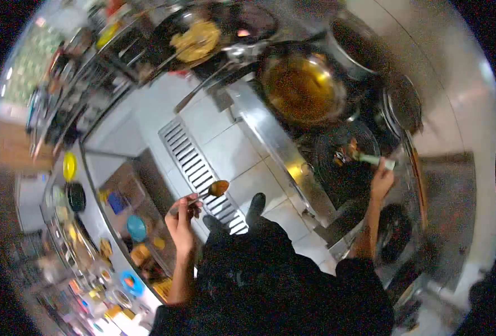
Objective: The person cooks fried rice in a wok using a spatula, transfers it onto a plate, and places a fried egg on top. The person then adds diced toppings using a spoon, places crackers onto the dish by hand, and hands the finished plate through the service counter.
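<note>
My left hand (182,222) is closed around the handle of a spoon (219,188). The spoon's bowl holds something brown and hangs over the floor. On the other side, my right hand (382,182) grips a pale green spatula (371,159), its far end down in a dark frying pan (329,162) on the stove. A little food (346,151), brownish with a few pale bits, lies in that pan by the spatula. Blur hides the exact shape of the spatula's tip.
A large wok of yellow-brown oil (301,89) stands beyond the frying pan. A deep pot (354,42) is behind it, and another wok (197,42) holds yellowish food. A steel stove edge (270,140) runs past a floor grate (186,154). Shelves with containers (137,228) line the left.
</note>
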The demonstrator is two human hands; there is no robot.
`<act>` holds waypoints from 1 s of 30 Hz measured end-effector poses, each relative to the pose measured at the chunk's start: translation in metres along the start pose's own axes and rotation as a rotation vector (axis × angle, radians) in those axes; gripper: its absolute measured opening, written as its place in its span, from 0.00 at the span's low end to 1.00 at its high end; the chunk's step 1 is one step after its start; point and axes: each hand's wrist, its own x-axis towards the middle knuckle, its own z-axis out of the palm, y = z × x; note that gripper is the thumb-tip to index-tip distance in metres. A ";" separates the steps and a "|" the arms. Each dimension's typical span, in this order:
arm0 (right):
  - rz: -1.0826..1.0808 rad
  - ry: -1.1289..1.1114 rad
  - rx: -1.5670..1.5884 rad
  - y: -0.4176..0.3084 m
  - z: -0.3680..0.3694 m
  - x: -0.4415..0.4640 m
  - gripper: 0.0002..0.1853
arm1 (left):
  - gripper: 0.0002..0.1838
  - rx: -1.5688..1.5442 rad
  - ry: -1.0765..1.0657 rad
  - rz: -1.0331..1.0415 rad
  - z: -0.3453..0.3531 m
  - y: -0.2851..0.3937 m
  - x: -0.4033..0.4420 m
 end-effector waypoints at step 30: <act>-0.301 -1.865 1.104 -0.842 0.093 -0.819 0.18 | 0.18 0.121 1.419 0.031 -0.636 -0.229 -0.139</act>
